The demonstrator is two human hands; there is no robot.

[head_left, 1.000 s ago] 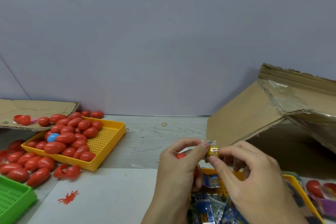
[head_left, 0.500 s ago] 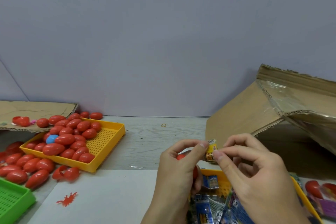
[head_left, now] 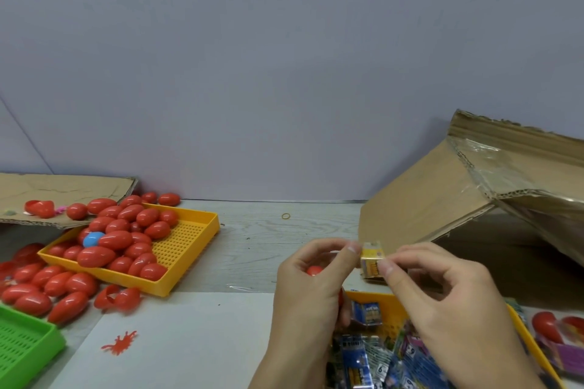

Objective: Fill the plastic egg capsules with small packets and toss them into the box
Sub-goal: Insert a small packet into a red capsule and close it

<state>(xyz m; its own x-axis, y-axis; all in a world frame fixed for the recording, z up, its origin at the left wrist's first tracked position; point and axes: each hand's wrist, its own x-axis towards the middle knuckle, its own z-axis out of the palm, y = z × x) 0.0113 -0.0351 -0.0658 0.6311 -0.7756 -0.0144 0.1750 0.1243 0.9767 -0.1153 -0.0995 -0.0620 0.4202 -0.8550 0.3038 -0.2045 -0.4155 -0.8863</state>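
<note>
**Packet folded small, egg half waiting in left palm**

Yellow packet sits lower centre-right of frame, pinched from both sides: left hand thumb and forefinger on its left edge, right hand fingertips on its right edge. Left grip is also curled round a red egg capsule piece, only a small patch visible in the palm; can't tell whether it is a half or a whole egg. Right grip holds nothing but the packet.

Judgement: the step is compacting the packet so it fits the capsule. To do it well: keep the fold tight, corners tucked in, feed it narrow end first, then check nothing sticks out at the seam before snapping shut. Foil trapped in the seam would likely stop the halves from locking.

Below the hands, a yellow tray holds more packets, blue-wrapped. The cardboard box lies open at right, just behind the hands. At left, another yellow tray carries red eggs and one blue egg; more red eggs spill onto the surface beside a green tray.
</note>
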